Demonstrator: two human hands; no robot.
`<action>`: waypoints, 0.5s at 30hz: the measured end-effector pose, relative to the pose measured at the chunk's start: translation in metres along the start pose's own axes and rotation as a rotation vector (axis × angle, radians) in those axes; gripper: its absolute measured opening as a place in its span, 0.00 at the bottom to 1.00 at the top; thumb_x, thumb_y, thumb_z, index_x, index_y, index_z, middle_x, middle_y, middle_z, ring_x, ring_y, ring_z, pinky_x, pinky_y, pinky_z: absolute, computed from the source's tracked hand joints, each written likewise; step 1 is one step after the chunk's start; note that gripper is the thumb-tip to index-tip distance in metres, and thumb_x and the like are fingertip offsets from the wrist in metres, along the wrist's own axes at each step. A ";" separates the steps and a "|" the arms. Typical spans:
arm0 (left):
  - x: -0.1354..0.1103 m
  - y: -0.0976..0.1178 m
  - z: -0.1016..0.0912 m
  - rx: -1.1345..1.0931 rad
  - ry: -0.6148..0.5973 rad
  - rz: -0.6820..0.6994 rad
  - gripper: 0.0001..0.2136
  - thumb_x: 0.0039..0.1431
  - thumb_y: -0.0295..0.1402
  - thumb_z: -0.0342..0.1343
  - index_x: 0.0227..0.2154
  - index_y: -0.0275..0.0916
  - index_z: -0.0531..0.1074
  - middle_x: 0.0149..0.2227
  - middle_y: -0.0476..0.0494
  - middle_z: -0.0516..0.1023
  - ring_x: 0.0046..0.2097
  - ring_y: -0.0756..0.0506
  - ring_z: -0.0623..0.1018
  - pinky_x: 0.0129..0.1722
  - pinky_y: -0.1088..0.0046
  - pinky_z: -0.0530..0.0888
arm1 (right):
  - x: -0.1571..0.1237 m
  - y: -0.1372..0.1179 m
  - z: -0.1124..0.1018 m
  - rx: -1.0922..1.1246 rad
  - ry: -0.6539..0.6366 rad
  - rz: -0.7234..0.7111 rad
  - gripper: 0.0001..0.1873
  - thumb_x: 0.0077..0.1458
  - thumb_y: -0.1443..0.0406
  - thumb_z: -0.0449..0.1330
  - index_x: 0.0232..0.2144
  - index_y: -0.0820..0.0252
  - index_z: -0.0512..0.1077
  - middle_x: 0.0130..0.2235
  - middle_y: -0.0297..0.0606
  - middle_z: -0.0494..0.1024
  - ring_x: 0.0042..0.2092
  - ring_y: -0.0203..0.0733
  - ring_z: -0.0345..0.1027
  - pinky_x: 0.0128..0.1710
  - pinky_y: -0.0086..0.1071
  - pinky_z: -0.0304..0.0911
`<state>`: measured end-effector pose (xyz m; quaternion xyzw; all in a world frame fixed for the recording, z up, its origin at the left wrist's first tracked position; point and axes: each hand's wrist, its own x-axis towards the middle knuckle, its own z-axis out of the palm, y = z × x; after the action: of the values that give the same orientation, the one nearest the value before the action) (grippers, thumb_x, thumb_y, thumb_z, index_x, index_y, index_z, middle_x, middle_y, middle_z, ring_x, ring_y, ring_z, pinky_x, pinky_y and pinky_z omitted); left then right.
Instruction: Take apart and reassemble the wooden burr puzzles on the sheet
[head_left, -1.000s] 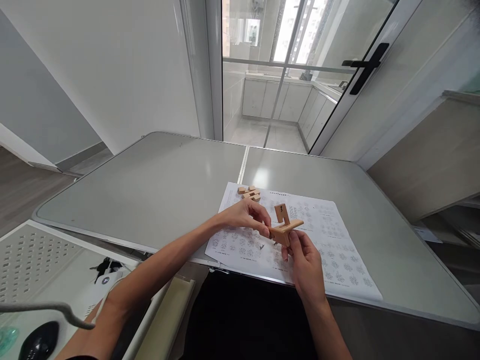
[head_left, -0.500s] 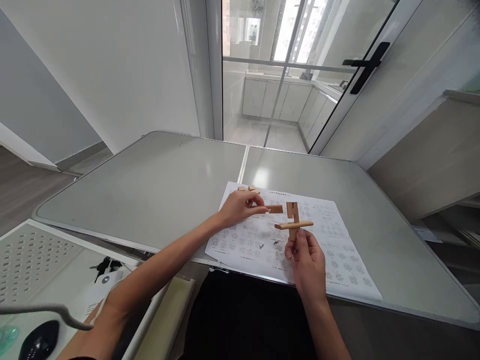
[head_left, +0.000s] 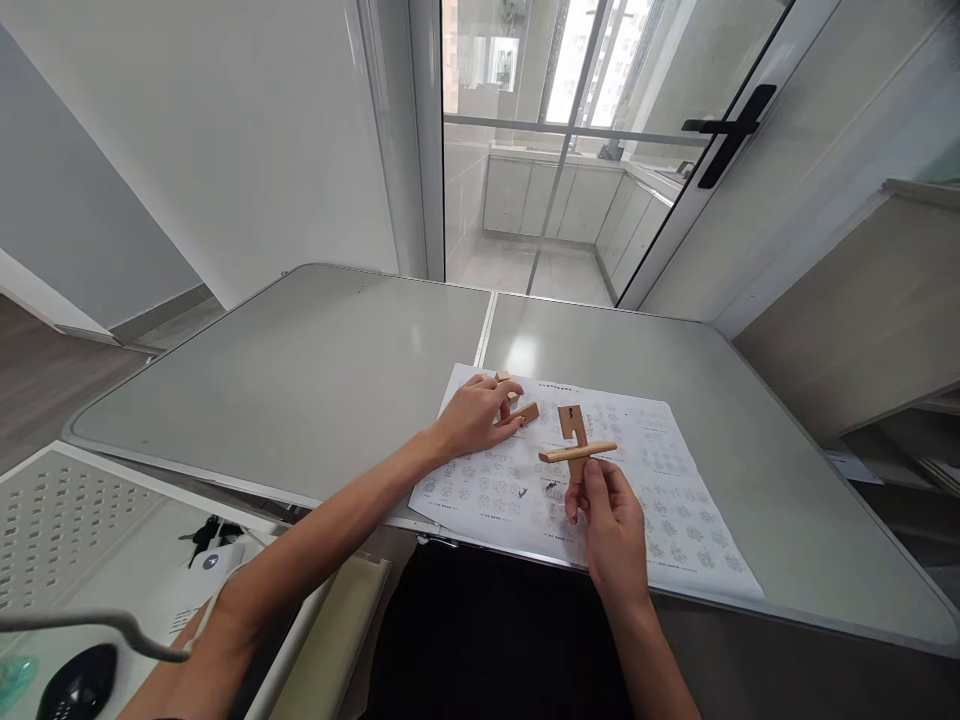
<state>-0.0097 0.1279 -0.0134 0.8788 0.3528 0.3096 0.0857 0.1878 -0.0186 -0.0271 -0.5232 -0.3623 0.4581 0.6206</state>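
Observation:
Pinched in my right hand (head_left: 613, 510) is the lower end of an upright notched wooden puzzle piece (head_left: 571, 424) with a dark mark near its top. A second wooden stick (head_left: 579, 453) crosses it just above my fingertips. My left hand (head_left: 476, 412) is over the upper left of a printed sheet (head_left: 694, 500), its thumb and fingers closed around one end of a wooden puzzle piece (head_left: 528, 413). Whether that piece rests on the paper, I cannot tell. More wooden pieces (head_left: 503, 377) lie behind my left fingers, partly hidden.
The sheet with rows of small diagrams lies on a grey folding table (head_left: 360, 370) with a centre seam. At lower left is a white perforated surface (head_left: 67, 520) with keys (head_left: 208, 538), a cable (head_left: 90, 622) and a black mouse (head_left: 79, 682). A glass door (head_left: 570, 180) stands beyond the table.
My left hand has drawn back slightly left, and its piece has turned to a slant, farther from the right-hand pieces. My right hand has shifted a little left and tilted its pieces.

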 end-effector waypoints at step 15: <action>0.000 -0.005 0.002 0.164 -0.035 0.001 0.05 0.68 0.34 0.58 0.44 0.40 0.74 0.35 0.46 0.81 0.43 0.41 0.78 0.52 0.60 0.72 | -0.001 0.000 -0.002 -0.021 -0.036 0.017 0.22 0.66 0.44 0.63 0.37 0.55 0.72 0.28 0.29 0.69 0.27 0.34 0.60 0.27 0.29 0.61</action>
<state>-0.0113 0.1315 -0.0167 0.8883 0.3749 0.2645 0.0193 0.1894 -0.0202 -0.0271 -0.5244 -0.3737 0.4690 0.6045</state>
